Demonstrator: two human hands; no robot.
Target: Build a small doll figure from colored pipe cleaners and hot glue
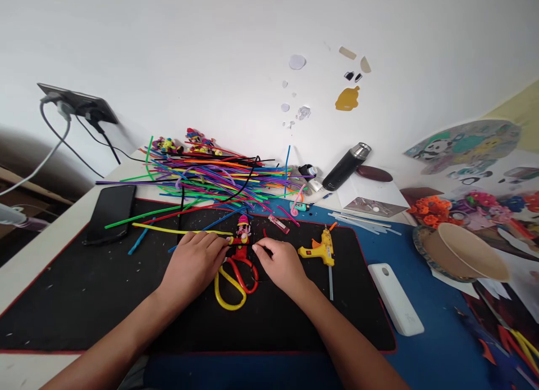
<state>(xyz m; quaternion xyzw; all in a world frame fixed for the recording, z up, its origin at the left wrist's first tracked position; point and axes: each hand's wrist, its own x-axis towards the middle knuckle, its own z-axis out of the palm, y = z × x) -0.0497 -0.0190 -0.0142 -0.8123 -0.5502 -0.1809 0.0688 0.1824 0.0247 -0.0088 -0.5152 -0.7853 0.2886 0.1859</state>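
My left hand (194, 262) rests on the black mat (84, 300), fingers curled and pinched on a small pipe-cleaner figure (242, 233) in red, yellow and pink. My right hand (278, 262) comes in from the other side, its fingertips closed on the figure's right edge near a short red piece. Just below both hands lie scissors (236, 278) with yellow and red handles. A long yellow pipe cleaner (168, 229) runs left from under my left hand.
A big heap of coloured pipe cleaners (214, 177) lies behind the mat. A yellow glue gun (320, 248) sits to the right, a white power bank (396, 299) beyond it. A phone (110, 211) lies at left, a black flask (346, 166) and paper bowl (467, 253) at right.
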